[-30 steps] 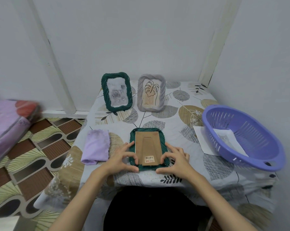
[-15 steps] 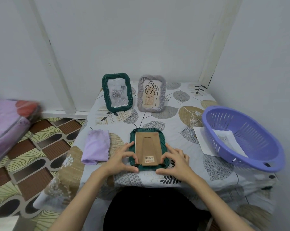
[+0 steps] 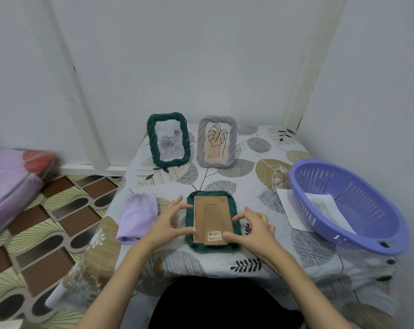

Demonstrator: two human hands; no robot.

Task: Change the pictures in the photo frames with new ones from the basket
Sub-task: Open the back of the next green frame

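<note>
A dark green photo frame [image 3: 213,220] lies face down near the front edge of the table [image 3: 248,176], with its brown cardboard backing [image 3: 212,218] turned up. The left hand [image 3: 165,224] is at the left side of the frame, the fingers curled and a little spread, the thumb touching the lower left edge of the backing. The right hand [image 3: 253,225] is at the right side; its fingertips touch the right edge of the backing and the thumb rests near the barcode sticker [image 3: 214,235]. Whether they already pinch the board or only press on it, I cannot tell.

I think the backing is light and stiff but easy to bend — better to lift it by both long edges together. The frame probably has a glass or plastic pane below, so it should stay flat on the cloth.

At the back of the table two other frames stand upright: a green one [image 3: 169,140] with a rose picture and, just beside it, a grey one [image 3: 217,141] with a leaf drawing. The purple basket [image 3: 343,205] sits at the right edge with a picture inside, and a sheet of paper [image 3: 289,210] lies partly under it. A folded lilac cloth [image 3: 138,217] lies near the left edge.
</note>
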